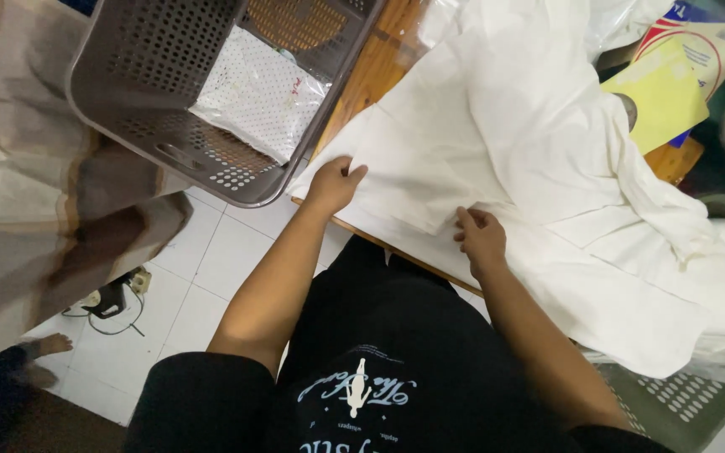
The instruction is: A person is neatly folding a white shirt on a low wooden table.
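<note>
— What's on the left?
— A grey perforated basket [211,92], then the left hand [333,184] pinching the white cloth [497,143] at its near corner.

— And rightward?
— The right hand [480,237] grips a fold; hands apart, cloth stretching away rightward across the wooden table [371,75].

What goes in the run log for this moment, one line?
left hand: pinching white cloth edge | right hand: gripping fold | cloth: spread on wooden table | grey basket: beside
</note>
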